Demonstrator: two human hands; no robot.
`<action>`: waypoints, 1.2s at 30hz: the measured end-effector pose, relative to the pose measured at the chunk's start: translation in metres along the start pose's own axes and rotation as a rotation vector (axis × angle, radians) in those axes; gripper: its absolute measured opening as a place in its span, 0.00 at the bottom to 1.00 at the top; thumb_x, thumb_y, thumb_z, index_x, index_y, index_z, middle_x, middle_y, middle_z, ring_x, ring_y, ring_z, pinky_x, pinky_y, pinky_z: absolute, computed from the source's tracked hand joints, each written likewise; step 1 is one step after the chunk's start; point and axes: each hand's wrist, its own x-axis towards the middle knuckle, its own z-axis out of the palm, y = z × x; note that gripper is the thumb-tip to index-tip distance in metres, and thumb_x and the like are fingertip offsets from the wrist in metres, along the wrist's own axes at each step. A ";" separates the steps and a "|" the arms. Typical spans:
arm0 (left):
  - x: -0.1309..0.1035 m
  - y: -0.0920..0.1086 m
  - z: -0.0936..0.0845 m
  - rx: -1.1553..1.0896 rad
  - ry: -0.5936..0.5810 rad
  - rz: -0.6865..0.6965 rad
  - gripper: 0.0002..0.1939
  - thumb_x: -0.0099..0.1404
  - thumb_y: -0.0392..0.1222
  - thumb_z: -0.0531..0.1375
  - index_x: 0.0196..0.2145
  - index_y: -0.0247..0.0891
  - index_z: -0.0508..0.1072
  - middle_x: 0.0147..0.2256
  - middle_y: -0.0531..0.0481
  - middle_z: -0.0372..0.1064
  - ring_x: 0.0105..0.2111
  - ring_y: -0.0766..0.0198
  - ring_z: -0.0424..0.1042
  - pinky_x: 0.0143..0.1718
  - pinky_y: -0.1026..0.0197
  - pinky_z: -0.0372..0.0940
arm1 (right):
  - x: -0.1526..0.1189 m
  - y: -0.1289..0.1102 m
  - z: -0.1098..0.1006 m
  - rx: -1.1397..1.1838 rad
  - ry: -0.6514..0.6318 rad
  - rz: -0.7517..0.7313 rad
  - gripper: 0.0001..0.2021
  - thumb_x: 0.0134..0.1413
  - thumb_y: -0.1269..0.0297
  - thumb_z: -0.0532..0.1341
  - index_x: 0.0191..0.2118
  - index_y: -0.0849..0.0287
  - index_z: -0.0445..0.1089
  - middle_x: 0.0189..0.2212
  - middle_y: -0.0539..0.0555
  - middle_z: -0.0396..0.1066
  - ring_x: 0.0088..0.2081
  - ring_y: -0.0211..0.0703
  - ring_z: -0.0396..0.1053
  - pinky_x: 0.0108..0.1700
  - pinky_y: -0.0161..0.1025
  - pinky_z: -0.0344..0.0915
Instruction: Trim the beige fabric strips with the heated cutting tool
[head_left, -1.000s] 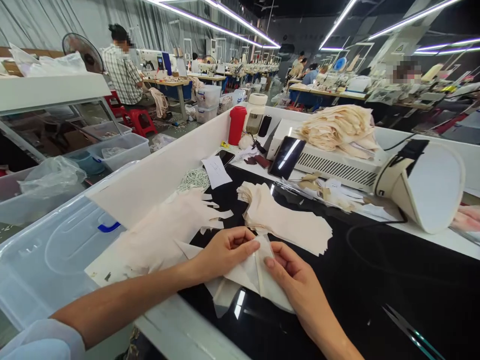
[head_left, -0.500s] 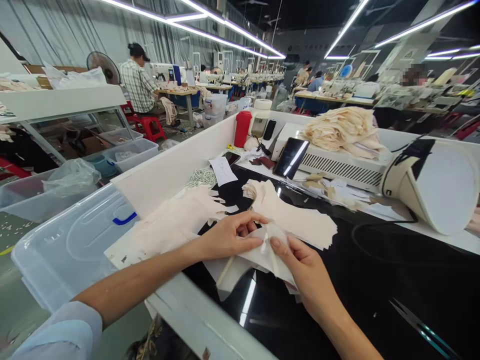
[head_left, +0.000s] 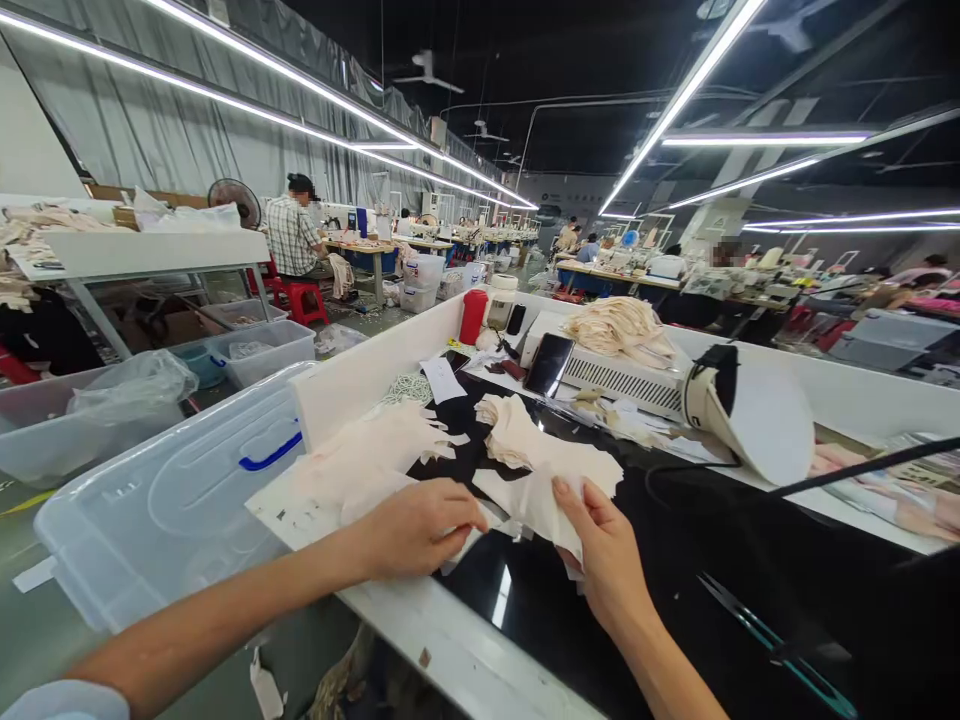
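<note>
Black tabletop (head_left: 660,530), lit workroom (head_left: 420,250) beyond. Right hand (head_left: 611,555): fingers closed on white sheet (head_left: 544,505). Left hand (head_left: 420,530): fingers curled, hold unclear, now farther from right hand.

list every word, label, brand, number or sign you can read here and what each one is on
No text can be read.
White rectangular paper slip: any writing is too small and blurred.
Dark far wall: pale lettering, too small and blurred.
Clear plastic box lid with a blue handle: a raised mark near its left end, not legible.
</note>
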 end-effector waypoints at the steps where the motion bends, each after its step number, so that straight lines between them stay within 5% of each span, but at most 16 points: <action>1: -0.008 -0.003 0.002 0.023 -0.037 0.008 0.11 0.78 0.35 0.57 0.48 0.39 0.81 0.47 0.45 0.80 0.47 0.57 0.79 0.52 0.59 0.72 | -0.008 0.001 -0.002 -0.004 0.001 0.007 0.32 0.40 0.31 0.75 0.37 0.54 0.72 0.21 0.44 0.64 0.19 0.33 0.56 0.17 0.30 0.51; 9: -0.026 -0.049 -0.003 0.211 0.020 -0.109 0.20 0.83 0.41 0.49 0.52 0.36 0.81 0.54 0.38 0.80 0.54 0.50 0.78 0.59 0.47 0.72 | -0.064 -0.018 -0.017 -0.038 -0.007 0.022 0.32 0.42 0.32 0.76 0.41 0.55 0.76 0.21 0.43 0.60 0.20 0.31 0.52 0.18 0.29 0.45; 13: -0.011 -0.016 -0.006 -0.073 0.073 -0.168 0.17 0.82 0.46 0.53 0.58 0.40 0.78 0.58 0.43 0.78 0.61 0.52 0.74 0.68 0.49 0.65 | -0.085 -0.029 -0.016 -0.049 -0.023 0.011 0.32 0.39 0.32 0.77 0.38 0.57 0.77 0.20 0.44 0.60 0.20 0.31 0.52 0.19 0.30 0.48; 17: 0.013 0.035 -0.002 -0.550 0.032 -0.180 0.21 0.76 0.52 0.63 0.61 0.44 0.76 0.61 0.47 0.76 0.60 0.53 0.74 0.64 0.56 0.65 | -0.104 -0.034 -0.009 -0.102 -0.116 -0.024 0.30 0.40 0.35 0.78 0.35 0.59 0.78 0.24 0.48 0.69 0.25 0.34 0.59 0.26 0.31 0.57; 22: 0.025 0.064 0.005 -0.908 -0.143 -0.185 0.24 0.64 0.61 0.71 0.42 0.36 0.80 0.35 0.52 0.74 0.35 0.63 0.70 0.36 0.64 0.62 | -0.119 -0.038 -0.013 -0.171 -0.139 -0.079 0.26 0.47 0.38 0.76 0.35 0.58 0.80 0.25 0.49 0.69 0.27 0.35 0.60 0.28 0.32 0.57; 25: 0.016 0.067 0.007 -0.947 -0.235 -0.249 0.29 0.60 0.67 0.72 0.31 0.36 0.73 0.27 0.57 0.60 0.29 0.68 0.57 0.29 0.64 0.51 | -0.120 -0.037 -0.020 -0.163 -0.131 -0.055 0.26 0.46 0.37 0.77 0.36 0.58 0.80 0.25 0.50 0.70 0.26 0.38 0.62 0.27 0.33 0.60; 29: -0.001 0.070 0.000 -0.879 -0.219 -0.326 0.32 0.58 0.69 0.72 0.26 0.37 0.66 0.26 0.57 0.53 0.28 0.69 0.52 0.27 0.63 0.46 | -0.121 -0.035 -0.022 -0.123 -0.177 0.005 0.27 0.45 0.37 0.77 0.38 0.56 0.80 0.27 0.51 0.75 0.27 0.41 0.68 0.29 0.36 0.66; 36: -0.007 0.098 -0.020 -0.838 -0.190 -0.437 0.29 0.61 0.68 0.70 0.34 0.37 0.72 0.30 0.55 0.63 0.30 0.67 0.60 0.28 0.66 0.53 | -0.134 -0.043 -0.010 -0.167 -0.238 -0.044 0.31 0.40 0.34 0.77 0.38 0.57 0.80 0.26 0.52 0.77 0.26 0.43 0.71 0.27 0.36 0.67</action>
